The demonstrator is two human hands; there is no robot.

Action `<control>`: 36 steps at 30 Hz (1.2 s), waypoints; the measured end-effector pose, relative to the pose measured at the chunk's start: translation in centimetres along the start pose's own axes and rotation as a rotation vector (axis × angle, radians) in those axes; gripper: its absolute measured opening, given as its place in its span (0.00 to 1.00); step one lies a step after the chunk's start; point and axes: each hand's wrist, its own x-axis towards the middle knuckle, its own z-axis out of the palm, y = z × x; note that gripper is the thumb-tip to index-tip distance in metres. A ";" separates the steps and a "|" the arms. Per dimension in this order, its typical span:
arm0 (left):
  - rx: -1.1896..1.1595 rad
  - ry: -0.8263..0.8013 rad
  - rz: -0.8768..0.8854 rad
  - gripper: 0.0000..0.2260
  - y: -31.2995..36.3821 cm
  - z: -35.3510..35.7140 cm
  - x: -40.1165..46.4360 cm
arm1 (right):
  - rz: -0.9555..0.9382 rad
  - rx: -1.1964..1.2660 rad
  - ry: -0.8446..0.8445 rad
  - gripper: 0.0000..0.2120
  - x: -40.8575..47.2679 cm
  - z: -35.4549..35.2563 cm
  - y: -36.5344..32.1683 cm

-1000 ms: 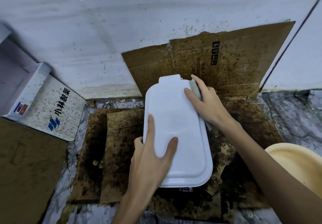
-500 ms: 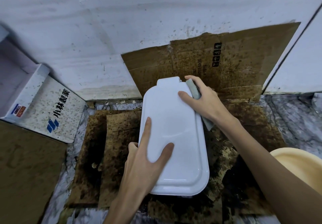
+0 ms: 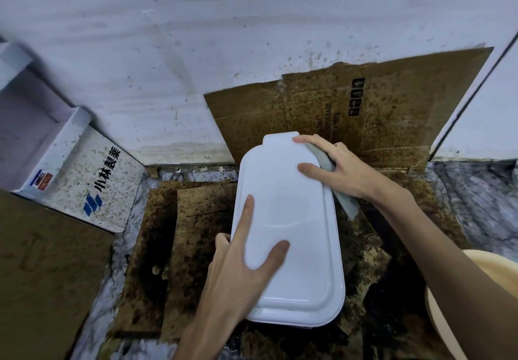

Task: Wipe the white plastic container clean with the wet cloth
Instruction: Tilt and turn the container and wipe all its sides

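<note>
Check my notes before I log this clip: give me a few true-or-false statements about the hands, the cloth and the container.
1. The left hand lies flat on the white container. True.
2. The cloth is under the left hand. False: the right hand holds it at the container's far right edge.
3. The container sits on stained cardboard. True.
4. The basin is at the left. False: it is at the right edge.

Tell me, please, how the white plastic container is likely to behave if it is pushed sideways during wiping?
The white plastic container looks glossy and smooth, so it would probably slide rather than tip, being long and low. It likely feels light: the left hand steadies it with spread fingers. The gray cloth under the right hand drapes limply over its edge, so the pushing force is probably modest.
</note>
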 end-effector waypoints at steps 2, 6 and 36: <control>0.000 0.003 0.004 0.42 0.1 0.2 -0.1 | -0.005 0.029 0.036 0.28 -0.3 0.1 0.0; 0.017 -0.014 0.022 0.42 0.4 0.1 0.1 | -0.017 0.034 0.090 0.25 -1.2 -0.1 0.3; 0.491 -0.625 0.570 0.39 -0.4 -9.2 12.3 | 0.336 0.286 0.839 0.29 -14.4 10.9 -4.2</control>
